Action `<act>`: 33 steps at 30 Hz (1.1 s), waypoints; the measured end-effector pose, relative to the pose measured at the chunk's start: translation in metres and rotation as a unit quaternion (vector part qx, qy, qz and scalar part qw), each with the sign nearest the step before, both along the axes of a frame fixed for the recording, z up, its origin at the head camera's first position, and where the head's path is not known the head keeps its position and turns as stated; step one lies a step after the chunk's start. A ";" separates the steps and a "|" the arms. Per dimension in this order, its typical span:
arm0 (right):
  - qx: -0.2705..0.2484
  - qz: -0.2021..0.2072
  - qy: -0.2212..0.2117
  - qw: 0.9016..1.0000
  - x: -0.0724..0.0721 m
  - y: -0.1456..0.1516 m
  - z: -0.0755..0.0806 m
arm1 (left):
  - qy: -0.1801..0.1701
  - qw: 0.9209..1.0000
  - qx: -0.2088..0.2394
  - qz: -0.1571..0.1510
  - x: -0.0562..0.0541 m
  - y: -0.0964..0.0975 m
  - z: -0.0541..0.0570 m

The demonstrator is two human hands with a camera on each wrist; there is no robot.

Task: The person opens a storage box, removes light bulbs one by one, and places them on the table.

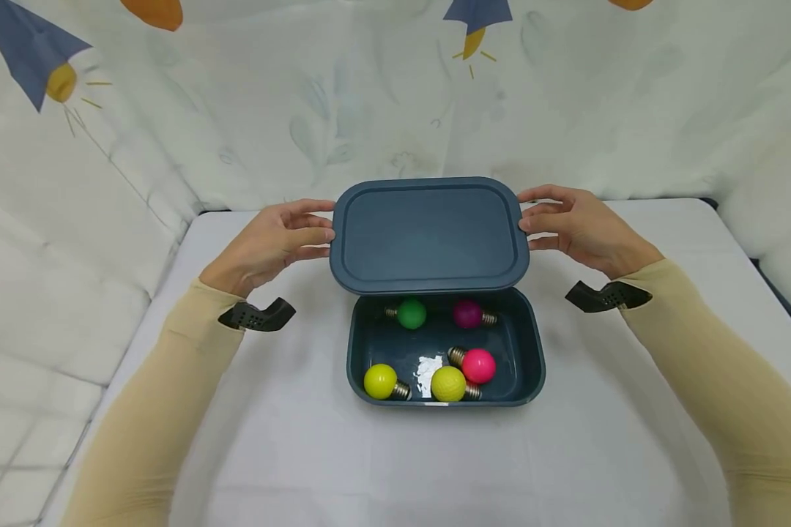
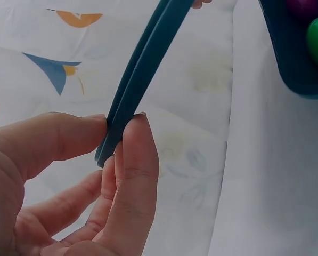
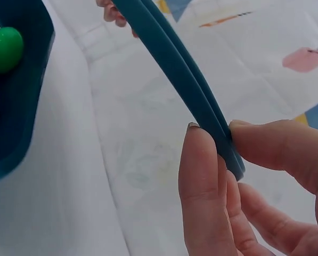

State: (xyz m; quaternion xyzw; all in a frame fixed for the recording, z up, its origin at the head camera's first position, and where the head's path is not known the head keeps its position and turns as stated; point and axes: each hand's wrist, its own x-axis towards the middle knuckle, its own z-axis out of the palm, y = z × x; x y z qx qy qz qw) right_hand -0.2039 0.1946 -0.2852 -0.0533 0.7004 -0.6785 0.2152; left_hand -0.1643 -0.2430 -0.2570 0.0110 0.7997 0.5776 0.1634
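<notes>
Between both hands a dark blue lid (image 1: pixel 430 236) is held up, tilted, above the back edge of a matching box (image 1: pixel 537 359). My left hand (image 1: pixel 273 238) pinches its left end between thumb and fingers; the left wrist view shows the lid's edge (image 2: pixel 143 74) in that grip. The right end is pinched by my right hand (image 1: pixel 576 227) in the same way. Inside the box lie colored light bulbs: a green one (image 1: pixel 411 314), a purple one (image 1: pixel 467 314), a pink one (image 1: pixel 479 365), a smooth yellow one (image 1: pixel 379 381) and a textured yellow one (image 1: pixel 448 384).
The box stands on a table with a white cloth (image 1: pixel 290 439). Behind the table hangs a pale printed fabric (image 1: pixel 382 95), and white padded walls (image 1: pixel 33 307) close in the sides. A black strap device (image 1: pixel 257 315) sits on the left wrist, another (image 1: pixel 608 296) on the right.
</notes>
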 end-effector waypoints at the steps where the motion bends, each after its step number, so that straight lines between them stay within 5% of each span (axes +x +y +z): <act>1: -0.002 0.000 -0.001 1.000 -0.001 0.000 0.000 | -0.002 1.000 -0.002 0.001 -0.002 0.000 0.000; 16: -0.015 -0.013 -0.016 1.000 -0.027 -0.003 -0.018 | -0.016 0.999 0.048 0.018 -0.032 0.005 -0.019; 33: -0.022 -0.016 -0.059 0.998 -0.048 -0.003 -0.049 | -0.056 0.996 0.050 0.041 -0.055 0.013 -0.050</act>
